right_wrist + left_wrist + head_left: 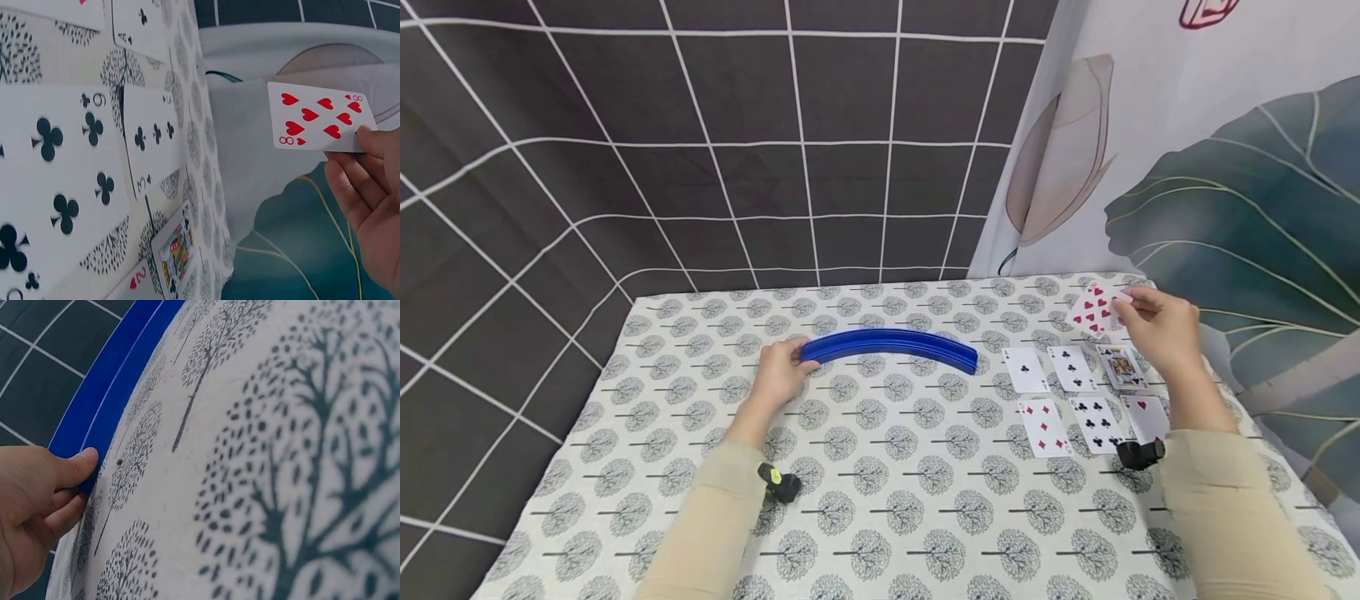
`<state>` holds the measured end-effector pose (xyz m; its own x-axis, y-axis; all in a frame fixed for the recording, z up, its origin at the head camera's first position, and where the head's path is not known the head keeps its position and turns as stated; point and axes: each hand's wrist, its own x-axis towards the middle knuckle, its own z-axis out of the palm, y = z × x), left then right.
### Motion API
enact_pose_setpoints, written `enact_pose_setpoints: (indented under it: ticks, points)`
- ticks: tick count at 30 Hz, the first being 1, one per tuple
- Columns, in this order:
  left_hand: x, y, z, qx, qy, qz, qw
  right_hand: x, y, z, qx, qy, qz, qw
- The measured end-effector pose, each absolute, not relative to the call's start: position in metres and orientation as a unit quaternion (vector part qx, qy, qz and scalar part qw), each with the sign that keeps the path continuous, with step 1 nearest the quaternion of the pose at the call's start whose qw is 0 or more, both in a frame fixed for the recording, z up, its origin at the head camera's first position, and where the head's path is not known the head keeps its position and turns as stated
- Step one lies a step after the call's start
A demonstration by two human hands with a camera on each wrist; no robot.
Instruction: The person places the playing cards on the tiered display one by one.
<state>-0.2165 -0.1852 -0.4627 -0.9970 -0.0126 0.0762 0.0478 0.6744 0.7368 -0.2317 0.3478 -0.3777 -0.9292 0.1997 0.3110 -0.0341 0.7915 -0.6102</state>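
Fingers of the right hand pinch one playing card, the eight of hearts, by its corner. That card is up in the air, above the far right side of the table. It is white with red hearts, and a small red 8 sits in its corners.

Six more cards lie face up on the table just below that hand, in two rows. One is an ace of clubs. Next to it is a three of clubs, then a picture card. The front row has a five of diamonds, a six of clubs and a two of hearts.

Left hand fingers curl round the left end of a long blue curved rack, with the thumb pressed on its edge. The rack has grooves along it and holds no cards. It lies on the table near the middle, well apart from the held card.

A cloth with little grey trees covers the table.
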Motion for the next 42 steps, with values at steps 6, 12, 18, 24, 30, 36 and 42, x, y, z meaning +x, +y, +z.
enact_pose_setpoints:
  ticks: [6,12,18,24,30,36,42]
  points:
    - [-0.215,-0.185,-0.463,-0.007,-0.915,-0.402,0.034,-0.233,0.339,-0.377,-0.038,-0.926,0.328,0.181]
    - [-0.216,-0.186,-0.463,-0.007,-0.914,-0.403,0.036,-0.235,0.327,-0.375,-0.018,-0.918,0.350,0.187]
    - [-0.215,-0.186,-0.463,-0.008,-0.910,-0.414,0.032,-0.237,0.320,-0.376,0.000,-0.916,0.349,0.197]
    - [-0.216,-0.186,-0.463,-0.009,-0.906,-0.423,0.029,-0.238,0.315,-0.375,0.009,-0.917,0.351,0.187]
    - [-0.217,-0.186,-0.463,-0.013,-0.905,-0.424,0.034,-0.240,0.304,-0.372,0.033,-0.910,0.365,0.195]
    - [-0.218,-0.186,-0.463,-0.014,-0.906,-0.422,0.038,-0.243,0.294,-0.375,0.071,-0.900,0.370,0.220]
    - [-0.217,-0.186,-0.463,-0.008,-0.908,-0.417,0.034,-0.246,0.285,-0.378,0.087,-0.893,0.383,0.220]
